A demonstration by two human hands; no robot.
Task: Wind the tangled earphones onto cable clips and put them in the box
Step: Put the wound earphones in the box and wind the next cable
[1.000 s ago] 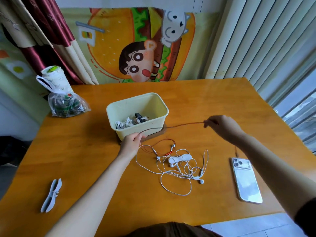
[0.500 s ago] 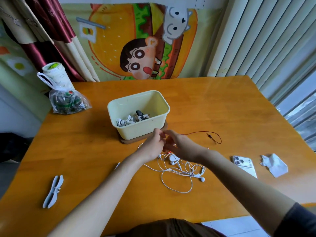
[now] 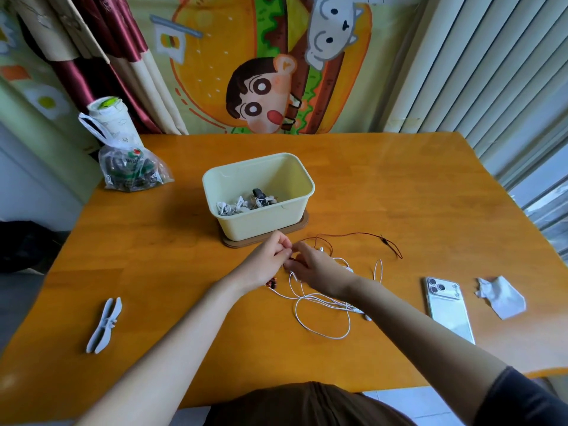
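Red earphones [image 3: 382,239]: slack on counter [image 3: 153,272], before box [image 3: 261,224].
Left fingers [image 3: 280,245]: curled, pinching the cord.
Right fingers [image 3: 299,251]: pinching it alongside.
Change: right hand [image 3: 316,267], lately stretched wide, has returned; cord pulled free, winding probably next.
White earphones [image 3: 322,305]: tangled nearby.

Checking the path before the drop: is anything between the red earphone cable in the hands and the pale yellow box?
Nothing visible. The left hand and right hand pinch the red earphone cable just in front of the box, whose top is open. The white earphones lie nearer the person, off that path.
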